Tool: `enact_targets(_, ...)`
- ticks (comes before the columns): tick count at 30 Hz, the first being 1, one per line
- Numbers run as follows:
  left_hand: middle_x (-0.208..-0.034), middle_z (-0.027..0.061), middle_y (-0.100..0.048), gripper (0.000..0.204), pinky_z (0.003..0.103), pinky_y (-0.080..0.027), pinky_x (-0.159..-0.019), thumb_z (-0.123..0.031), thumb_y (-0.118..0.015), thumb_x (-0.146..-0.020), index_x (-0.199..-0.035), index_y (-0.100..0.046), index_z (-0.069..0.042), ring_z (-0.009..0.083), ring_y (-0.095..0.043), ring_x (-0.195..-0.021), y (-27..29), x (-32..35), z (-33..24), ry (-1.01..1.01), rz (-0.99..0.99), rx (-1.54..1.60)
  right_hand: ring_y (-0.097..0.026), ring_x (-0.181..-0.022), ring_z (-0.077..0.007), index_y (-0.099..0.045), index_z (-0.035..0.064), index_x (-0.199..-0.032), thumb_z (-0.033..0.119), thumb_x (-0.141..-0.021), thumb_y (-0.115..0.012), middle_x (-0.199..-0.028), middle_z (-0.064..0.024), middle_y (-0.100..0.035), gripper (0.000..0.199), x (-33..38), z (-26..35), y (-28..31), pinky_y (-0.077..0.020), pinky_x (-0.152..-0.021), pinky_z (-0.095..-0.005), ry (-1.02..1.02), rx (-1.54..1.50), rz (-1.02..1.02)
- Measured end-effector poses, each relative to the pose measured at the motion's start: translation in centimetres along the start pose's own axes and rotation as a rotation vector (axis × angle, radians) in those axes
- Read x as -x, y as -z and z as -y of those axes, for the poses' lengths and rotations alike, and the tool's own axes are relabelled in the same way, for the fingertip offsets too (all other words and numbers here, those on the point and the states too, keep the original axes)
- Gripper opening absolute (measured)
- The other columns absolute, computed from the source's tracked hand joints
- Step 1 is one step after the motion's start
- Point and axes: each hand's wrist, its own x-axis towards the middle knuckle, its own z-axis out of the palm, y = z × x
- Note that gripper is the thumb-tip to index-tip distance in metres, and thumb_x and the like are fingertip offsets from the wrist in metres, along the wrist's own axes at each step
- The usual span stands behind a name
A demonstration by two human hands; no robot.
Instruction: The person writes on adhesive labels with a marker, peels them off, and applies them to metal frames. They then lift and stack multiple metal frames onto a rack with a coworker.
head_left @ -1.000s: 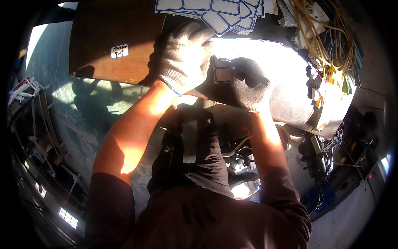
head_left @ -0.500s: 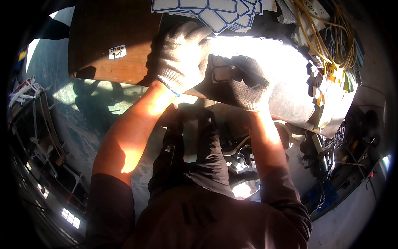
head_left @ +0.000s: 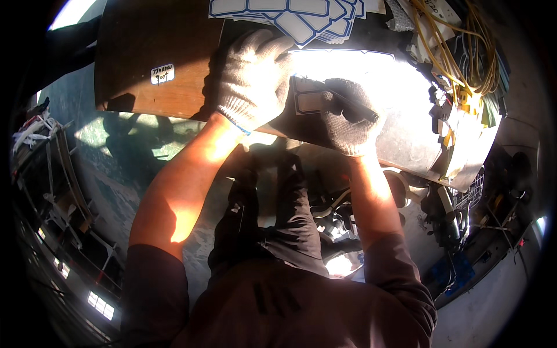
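Note:
A knitted work glove covers my left hand [head_left: 255,81], which lies with its fingers stretched forward at the left edge of a sheet of blue-bordered labels [head_left: 308,103]. My right hand [head_left: 352,116], also gloved, is closed around a black marker pen [head_left: 361,110] and rests on that sheet. The pen's tip is hard to make out in the shadow and glare. Bright sunlight washes out most of the sheet. Beyond my hands lies a fanned pile of similar blue-bordered label sheets [head_left: 301,23].
On the brown wooden board [head_left: 191,87] at the left sticks one handwritten label [head_left: 162,74]. Coiled yellow cable [head_left: 484,69] hangs at the table's right end. A wire basket [head_left: 469,194] is below it. Cluttered racks [head_left: 64,197] stand at far left.
A dark shape at the upper left has shifted and now reaches lower. My right hand and the marker have moved only slightly; my left hand stays nearly in place.

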Motion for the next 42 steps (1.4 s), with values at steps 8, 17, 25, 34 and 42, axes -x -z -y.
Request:
enact_targets(8,-0.131,0.0095,-0.071,0.028,0.051,-0.055,-0.106,-0.008,-0.077,-0.085,-0.113,-0.078,-0.009,0.0381,-0.064,-0.121,0.0,0.1,0.0,-0.002,-0.006,0.005,-0.078,-0.077,-0.0159,-0.081,0.0072,-0.112,0.004,-0.083,-0.083,-0.095,-0.0079,-0.082,0.030,0.0,-0.1,-0.2,-0.0622,-0.073,-0.0299,0.026,0.019,-0.025)
enact_targets(17,-0.132,0.0090,-0.070,0.031,0.050,-0.055,-0.105,-0.007,-0.077,-0.084,-0.115,-0.078,-0.009,0.0381,-0.063,-0.121,-0.2,0.0,0.0,-0.004,-0.002,0.009,-0.077,-0.073,-0.0135,-0.081,0.0059,-0.112,0.006,-0.084,-0.084,-0.088,-0.0065,-0.080,0.028,0.0,0.1,-0.2,-0.0609,-0.071,-0.0278,-0.038,0.043,-0.063)
enact_targets(25,-0.134,0.0089,-0.070,0.032,0.051,-0.054,-0.106,-0.008,-0.076,-0.085,-0.117,-0.077,-0.010,0.0379,-0.063,-0.122,0.0,0.0,-0.2,0.012,0.018,-0.026,-0.076,-0.072,-0.0118,-0.081,0.0069,-0.112,0.007,-0.087,-0.085,-0.085,-0.0053,-0.079,0.026,-0.2,0.0,-0.3,-0.0601,-0.070,-0.0271,0.001,0.009,-0.076)
enact_targets(34,-0.134,0.0074,-0.069,0.029,0.051,-0.053,-0.108,-0.011,-0.076,-0.086,-0.116,-0.077,-0.011,0.0372,-0.063,-0.123,-0.4,0.1,0.0,0.004,0.010,-0.021,-0.077,-0.074,-0.0126,-0.081,0.0064,-0.109,0.008,-0.089,-0.085,-0.085,-0.0052,-0.079,0.021,0.1,0.3,-0.3,-0.0603,-0.072,-0.0279,-0.091,0.017,-0.113)
enact_targets(42,-0.133,0.0076,-0.069,0.030,0.052,-0.052,-0.112,-0.015,-0.076,-0.088,-0.118,-0.076,-0.010,0.0359,-0.062,-0.124,-0.5,0.1,-0.2,0.018,0.022,-0.062,-0.077,-0.075,-0.0141,-0.081,0.0063,-0.108,0.008,-0.088,-0.084,-0.085,-0.0070,-0.079,0.020,0.1,-0.6,-0.7,-0.0608,-0.072,-0.0287,0.038,0.023,-0.205)
